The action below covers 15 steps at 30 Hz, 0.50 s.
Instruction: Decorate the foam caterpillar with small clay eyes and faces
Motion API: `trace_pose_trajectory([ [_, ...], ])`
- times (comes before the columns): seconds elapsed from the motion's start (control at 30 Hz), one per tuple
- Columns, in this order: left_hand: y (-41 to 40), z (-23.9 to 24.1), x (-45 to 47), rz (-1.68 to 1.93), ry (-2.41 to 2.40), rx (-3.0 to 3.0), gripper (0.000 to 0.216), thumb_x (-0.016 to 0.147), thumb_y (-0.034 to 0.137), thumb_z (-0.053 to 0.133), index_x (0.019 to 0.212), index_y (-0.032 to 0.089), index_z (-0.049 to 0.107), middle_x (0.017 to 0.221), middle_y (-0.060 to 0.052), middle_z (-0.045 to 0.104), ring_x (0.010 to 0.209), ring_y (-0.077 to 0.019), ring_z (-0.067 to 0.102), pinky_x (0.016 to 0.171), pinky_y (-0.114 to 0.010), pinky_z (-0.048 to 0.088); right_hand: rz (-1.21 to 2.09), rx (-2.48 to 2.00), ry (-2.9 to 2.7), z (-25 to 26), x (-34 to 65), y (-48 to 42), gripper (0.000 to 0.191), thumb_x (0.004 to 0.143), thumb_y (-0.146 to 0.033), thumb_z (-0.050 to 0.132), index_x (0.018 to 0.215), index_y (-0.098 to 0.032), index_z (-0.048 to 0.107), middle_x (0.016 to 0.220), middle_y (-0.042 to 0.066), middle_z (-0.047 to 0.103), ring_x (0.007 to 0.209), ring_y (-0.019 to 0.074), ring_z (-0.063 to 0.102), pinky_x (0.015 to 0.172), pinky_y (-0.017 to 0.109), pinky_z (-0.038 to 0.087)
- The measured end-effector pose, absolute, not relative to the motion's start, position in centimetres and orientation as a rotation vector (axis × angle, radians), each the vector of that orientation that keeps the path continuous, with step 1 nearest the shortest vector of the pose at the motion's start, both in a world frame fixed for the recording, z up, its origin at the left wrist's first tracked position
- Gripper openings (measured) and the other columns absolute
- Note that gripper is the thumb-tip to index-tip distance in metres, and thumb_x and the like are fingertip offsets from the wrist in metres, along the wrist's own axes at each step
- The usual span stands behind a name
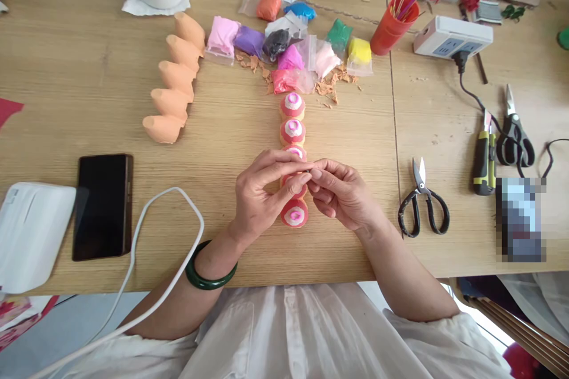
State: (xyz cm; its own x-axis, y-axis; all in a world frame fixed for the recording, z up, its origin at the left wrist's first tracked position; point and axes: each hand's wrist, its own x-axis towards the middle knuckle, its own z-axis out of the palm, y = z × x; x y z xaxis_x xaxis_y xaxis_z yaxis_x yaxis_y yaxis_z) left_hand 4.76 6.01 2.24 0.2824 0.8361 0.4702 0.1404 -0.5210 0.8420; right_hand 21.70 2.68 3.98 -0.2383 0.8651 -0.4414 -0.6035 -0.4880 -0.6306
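Note:
A column of small orange clay pieces with pink and white tops [292, 105] runs down the middle of the wooden table [80, 83]. My left hand [262, 192] and my right hand [340, 192] meet over the lower part of that column, fingertips pinched together at one spot. Whatever sits between the fingertips is too small to make out. The nearest clay piece [294, 215] shows below my thumbs. A green bangle [208, 277] circles my left wrist.
Orange clay cones [173, 80] lie in a row at the left. Bags of coloured clay [284, 41] sit behind. A black phone [103, 204], white box [31, 235] and white cable [169, 249] are at the left. Scissors [421, 201], pliers [483, 157], power strip [451, 35] and red cup [393, 26] are at the right.

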Motion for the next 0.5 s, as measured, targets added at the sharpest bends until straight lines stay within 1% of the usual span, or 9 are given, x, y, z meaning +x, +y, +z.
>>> trace_pose_trajectory([
  [0.07,6.01,2.14,4.76,1.283,0.909,1.857,0.017,0.097,0.019,0.075,0.109,0.029,0.082,0.104,0.0,0.079,0.099,-0.0133,0.075,0.093,-0.027,0.061,1.889,-0.952,-0.412,4.0,21.69,2.66,0.031,0.077,-0.039,0.092,0.082,-0.016,0.073,0.065,-0.006,0.059,0.046,0.0023,0.037,0.033,0.013,0.036],
  [0.2,5.94,2.16,4.71,1.243,0.937,1.801,0.017,0.099,0.022,0.072,0.11,0.029,0.083,0.107,-0.001,0.079,0.103,-0.0151,0.075,0.094,-0.029,0.062,1.894,-0.964,-0.431,4.05,21.63,2.66,0.034,0.08,-0.045,0.089,0.08,-0.016,0.071,0.067,-0.005,0.059,0.048,0.0033,0.039,0.033,0.013,0.038],
  [0.3,5.85,2.25,4.71,1.211,0.905,1.806,0.02,0.101,0.023,0.07,0.116,0.029,0.082,0.113,-0.003,0.078,0.108,-0.0152,0.074,0.097,-0.028,0.061,1.863,-0.943,-0.438,4.01,21.61,2.7,0.032,0.078,-0.042,0.091,0.079,-0.016,0.072,0.064,-0.006,0.059,0.046,0.0026,0.037,0.033,0.013,0.039],
  [0.4,5.87,2.19,4.69,1.2,0.887,1.74,0.024,0.1,0.025,0.071,0.122,0.029,0.08,0.119,-0.004,0.075,0.111,-0.0162,0.073,0.092,-0.027,0.063,1.836,-0.938,-0.427,3.99,21.64,2.72,0.03,0.078,-0.038,0.092,0.078,-0.016,0.072,0.062,-0.007,0.059,0.044,0.0021,0.036,0.034,0.013,0.04],
  [0.5,6.06,2.03,4.58,1.219,0.877,1.768,0.019,0.096,0.024,0.077,0.114,0.029,0.081,0.112,-0.003,0.077,0.108,-0.0161,0.073,0.094,-0.029,0.062,1.847,-0.95,-0.438,4.0,21.71,2.68,0.032,0.077,-0.039,0.093,0.08,-0.016,0.072,0.062,-0.007,0.059,0.045,0.0024,0.038,0.033,0.013,0.041],
])
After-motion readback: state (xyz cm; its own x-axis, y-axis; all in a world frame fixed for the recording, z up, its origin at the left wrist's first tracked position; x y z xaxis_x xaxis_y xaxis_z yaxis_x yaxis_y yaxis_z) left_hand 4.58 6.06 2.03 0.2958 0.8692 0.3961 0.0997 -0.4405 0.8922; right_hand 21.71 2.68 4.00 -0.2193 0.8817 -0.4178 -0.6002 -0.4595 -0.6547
